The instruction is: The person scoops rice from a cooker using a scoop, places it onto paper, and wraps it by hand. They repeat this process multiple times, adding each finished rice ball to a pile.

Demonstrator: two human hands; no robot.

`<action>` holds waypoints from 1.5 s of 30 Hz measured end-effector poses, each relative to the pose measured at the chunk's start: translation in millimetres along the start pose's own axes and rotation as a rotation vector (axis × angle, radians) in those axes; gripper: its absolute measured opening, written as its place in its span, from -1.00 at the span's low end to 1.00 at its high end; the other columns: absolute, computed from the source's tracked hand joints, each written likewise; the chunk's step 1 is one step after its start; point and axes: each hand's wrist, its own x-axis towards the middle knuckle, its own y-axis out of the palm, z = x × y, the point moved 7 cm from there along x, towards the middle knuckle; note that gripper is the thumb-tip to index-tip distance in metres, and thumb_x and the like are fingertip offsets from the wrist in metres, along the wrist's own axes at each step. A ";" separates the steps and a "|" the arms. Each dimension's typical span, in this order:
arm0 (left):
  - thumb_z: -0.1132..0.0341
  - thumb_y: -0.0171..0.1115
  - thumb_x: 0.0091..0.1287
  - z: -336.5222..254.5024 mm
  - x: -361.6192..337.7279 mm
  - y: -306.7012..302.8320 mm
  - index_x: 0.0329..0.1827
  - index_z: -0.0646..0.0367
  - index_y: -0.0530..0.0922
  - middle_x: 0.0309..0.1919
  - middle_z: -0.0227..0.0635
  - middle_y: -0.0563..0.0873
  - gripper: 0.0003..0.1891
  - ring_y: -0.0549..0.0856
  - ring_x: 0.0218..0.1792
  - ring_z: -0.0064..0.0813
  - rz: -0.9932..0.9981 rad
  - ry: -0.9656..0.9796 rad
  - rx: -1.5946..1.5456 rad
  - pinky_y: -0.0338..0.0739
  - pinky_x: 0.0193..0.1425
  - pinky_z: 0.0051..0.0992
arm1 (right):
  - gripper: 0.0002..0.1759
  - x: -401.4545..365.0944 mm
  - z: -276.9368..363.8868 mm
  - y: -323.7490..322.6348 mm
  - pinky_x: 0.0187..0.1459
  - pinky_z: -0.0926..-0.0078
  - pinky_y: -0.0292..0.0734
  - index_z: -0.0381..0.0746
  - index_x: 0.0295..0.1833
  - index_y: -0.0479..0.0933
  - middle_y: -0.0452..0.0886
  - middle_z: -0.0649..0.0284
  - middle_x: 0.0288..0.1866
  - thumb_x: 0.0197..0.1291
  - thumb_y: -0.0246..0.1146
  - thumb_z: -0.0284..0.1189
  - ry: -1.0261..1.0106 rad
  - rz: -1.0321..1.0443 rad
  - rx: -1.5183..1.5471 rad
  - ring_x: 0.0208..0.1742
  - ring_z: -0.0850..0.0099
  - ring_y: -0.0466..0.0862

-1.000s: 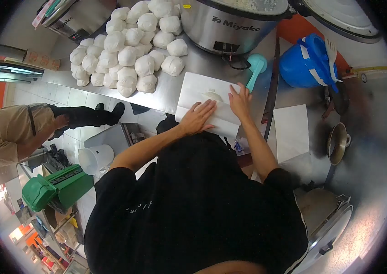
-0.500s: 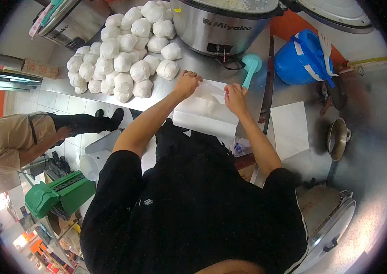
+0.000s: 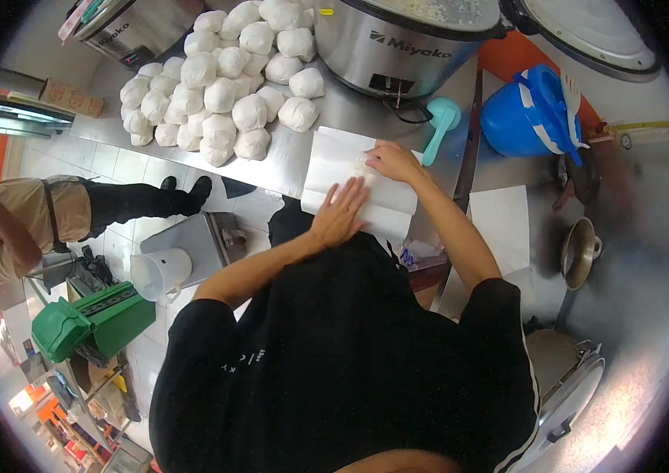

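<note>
A stack of white wrapping paper (image 3: 328, 150) lies at the front edge of the metal counter. On its top sheet is a small pale clump that looks like rice (image 3: 360, 167), partly covered by my fingers. My left hand (image 3: 340, 211) rests flat on the near part of the paper with its fingers spread. At the clump's right side, my right hand (image 3: 395, 162) has its fingers bent and drawn together; what they grip is hidden. A turquoise rice scoop (image 3: 442, 126) lies just beyond my right hand.
Many white paper-wrapped bundles (image 3: 220, 94) are piled at the left. A large rice cooker (image 3: 405, 55) stands behind the paper. A blue bucket (image 3: 527, 110) is at the right. Left of the counter are another person (image 3: 27, 217), a white pitcher (image 3: 161, 273) and a green bin (image 3: 98, 319).
Both hands have left the far edge of the paper and come nearer to me. My left hand has flattened on the sheet; my right hand has moved to the clump.
</note>
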 end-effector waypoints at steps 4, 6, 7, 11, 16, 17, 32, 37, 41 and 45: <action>-0.18 0.14 0.23 -3.9 -1.1 7.9 0.48 0.12 0.15 0.51 -0.19 0.09 -0.15 0.02 0.52 -0.10 0.020 -0.057 0.029 -0.03 0.49 -0.06 | -0.76 -21.4 32.1 -16.4 -0.05 0.32 0.50 -0.23 -0.08 0.65 0.58 0.16 -0.14 0.16 0.19 -0.45 -0.018 -0.145 0.036 -0.01 0.19 0.56; -0.18 0.15 0.22 -4.8 -0.3 8.1 0.48 0.12 0.16 0.51 -0.19 0.10 -0.15 0.03 0.52 -0.10 -0.003 -0.059 0.016 -0.03 0.49 -0.07 | -0.78 -37.1 49.3 -18.2 -0.04 0.32 0.51 -0.25 -0.13 0.64 0.60 0.17 -0.16 0.16 0.15 -0.47 -0.144 -0.327 0.068 -0.03 0.19 0.57; -0.18 0.15 0.21 -4.9 -0.2 7.6 0.48 0.12 0.16 0.50 -0.19 0.11 -0.15 0.03 0.51 -0.10 -0.014 -0.060 0.012 -0.03 0.49 -0.07 | -0.77 -43.8 56.4 -18.3 -0.02 0.31 0.50 -0.31 -0.12 0.61 0.60 0.14 -0.11 0.09 0.16 -0.54 -0.179 -0.421 0.104 -0.02 0.19 0.56; -0.18 0.15 0.22 -4.6 1.4 9.5 0.45 0.13 0.20 0.45 -0.17 0.20 -0.17 0.09 0.49 -0.09 -0.016 -0.056 0.016 -0.02 0.48 -0.04 | -0.71 -55.8 69.6 -6.5 0.02 0.28 0.49 -0.38 -0.08 0.55 0.59 0.10 -0.07 0.04 0.15 -0.57 -0.209 -0.494 0.021 -0.01 0.15 0.56; -0.05 0.17 0.24 -5.7 3.4 4.1 0.29 0.19 0.32 0.24 -0.12 0.40 -0.34 0.32 0.31 -0.06 -0.013 -0.036 -0.036 0.11 0.40 -0.02 | -0.61 -65.3 72.7 9.5 0.13 0.28 0.43 -0.43 0.05 0.48 0.51 0.06 0.07 0.05 0.12 -0.58 -0.250 -0.451 -0.103 0.08 0.13 0.50; 0.03 0.16 0.24 -0.6 5.4 5.4 0.25 0.19 0.34 0.19 -0.13 0.42 -0.41 0.35 0.26 -0.07 -0.051 -0.028 -0.158 0.16 0.36 -0.05 | -0.59 -66.9 73.6 11.1 0.15 0.28 0.42 -0.42 0.08 0.46 0.49 0.06 0.08 0.05 0.11 -0.57 -0.258 -0.449 -0.130 0.10 0.13 0.49; 0.40 0.08 0.18 89.7 42.1 18.7 -0.10 0.20 0.57 -0.07 -0.30 0.62 -0.76 0.60 -0.03 -0.29 0.135 0.378 -0.157 0.50 0.13 -0.40 | -0.69 -105.2 19.0 47.1 0.04 0.30 0.44 -0.32 -0.06 0.50 0.50 0.12 -0.07 0.03 0.14 -0.49 -0.034 -0.390 -0.137 0.03 0.16 0.47; 0.37 0.22 0.19 73.3 26.5 -12.7 -0.01 0.28 0.58 0.01 -0.21 0.59 -0.69 0.56 0.04 -0.15 0.089 0.379 -0.322 0.50 0.15 -0.33 | -0.73 -126.3 41.2 30.0 0.08 0.29 0.43 -0.35 -0.08 0.55 0.55 0.11 -0.08 0.06 0.17 -0.53 0.113 -0.548 0.050 0.03 0.14 0.50; 0.36 0.19 0.25 81.6 29.2 5.1 -0.02 0.25 0.60 0.05 -0.18 0.58 -0.74 0.53 0.06 -0.13 0.195 0.367 -0.293 0.48 0.15 -0.27 | -0.68 -125.6 40.6 45.2 0.04 0.28 0.44 -0.35 -0.04 0.55 0.56 0.11 -0.05 0.06 0.22 -0.49 0.066 -0.559 -0.173 0.02 0.15 0.52; 0.42 0.15 0.26 92.0 44.3 7.5 -0.11 0.22 0.63 -0.09 -0.11 0.65 -0.81 0.60 -0.02 -0.11 0.258 0.385 -0.372 0.50 0.10 -0.26 | -0.71 -122.6 11.9 56.8 -0.05 0.23 0.49 -0.28 0.01 0.53 0.60 0.11 -0.13 0.15 0.17 -0.47 0.030 -0.507 -0.032 -0.03 0.11 0.57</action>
